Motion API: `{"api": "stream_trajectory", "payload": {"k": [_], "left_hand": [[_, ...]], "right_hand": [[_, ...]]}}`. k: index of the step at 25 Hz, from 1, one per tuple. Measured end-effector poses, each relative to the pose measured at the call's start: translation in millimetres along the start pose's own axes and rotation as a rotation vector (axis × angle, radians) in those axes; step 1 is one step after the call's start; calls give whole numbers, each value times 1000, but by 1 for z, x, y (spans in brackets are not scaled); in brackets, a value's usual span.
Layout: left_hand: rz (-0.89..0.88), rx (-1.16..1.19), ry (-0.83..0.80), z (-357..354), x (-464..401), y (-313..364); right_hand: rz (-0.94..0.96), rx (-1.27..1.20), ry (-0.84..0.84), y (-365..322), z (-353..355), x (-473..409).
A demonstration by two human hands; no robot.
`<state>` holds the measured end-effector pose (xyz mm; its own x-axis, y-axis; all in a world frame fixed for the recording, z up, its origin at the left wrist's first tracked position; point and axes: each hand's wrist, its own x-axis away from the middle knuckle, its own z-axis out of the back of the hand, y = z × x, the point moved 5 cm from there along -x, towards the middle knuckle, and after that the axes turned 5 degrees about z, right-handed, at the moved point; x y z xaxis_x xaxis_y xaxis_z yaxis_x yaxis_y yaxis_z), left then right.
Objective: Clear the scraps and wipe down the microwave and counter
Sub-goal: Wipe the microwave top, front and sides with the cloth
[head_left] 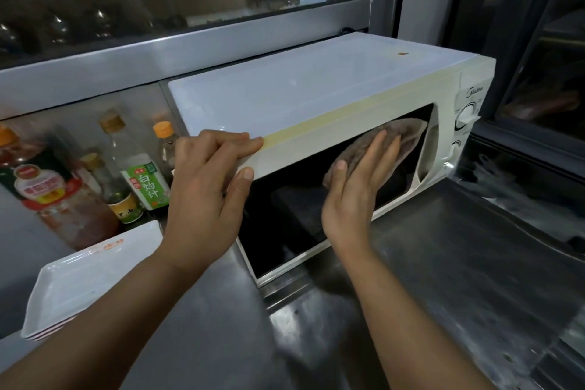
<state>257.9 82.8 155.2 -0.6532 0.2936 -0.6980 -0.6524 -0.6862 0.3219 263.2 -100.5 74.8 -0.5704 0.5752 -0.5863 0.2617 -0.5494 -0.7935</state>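
Observation:
A white microwave (316,89) stands on the steel counter (427,263), its dark door window facing me. My left hand (205,187) grips the top front edge of the microwave near its left corner, fingers over the top and thumb on the front. My right hand (357,187) presses a brown cloth (402,139) flat against the upper right of the door glass with straight fingers. A small brown speck (402,54) lies on the microwave's top near the back right.
Several sauce bottles (142,174) stand left of the microwave against the steel backsplash. A stack of white rectangular trays (79,282) sits on the counter at the front left. A window runs behind, and a dark glass panel stands at the right.

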Motion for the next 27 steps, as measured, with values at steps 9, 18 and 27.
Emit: {"api": "stream_trajectory", "payload": {"k": [9,18,27], "left_hand": [[94,188,-51,22,12,-5],[62,86,-16,21,21,-16],[100,134,-13,21,21,-14]], "right_hand": [[-422,-134,-230,20,-7,70],[-17,-26,-3,-11,-23,91],[72,-35,15,-58,-12,66]]}}
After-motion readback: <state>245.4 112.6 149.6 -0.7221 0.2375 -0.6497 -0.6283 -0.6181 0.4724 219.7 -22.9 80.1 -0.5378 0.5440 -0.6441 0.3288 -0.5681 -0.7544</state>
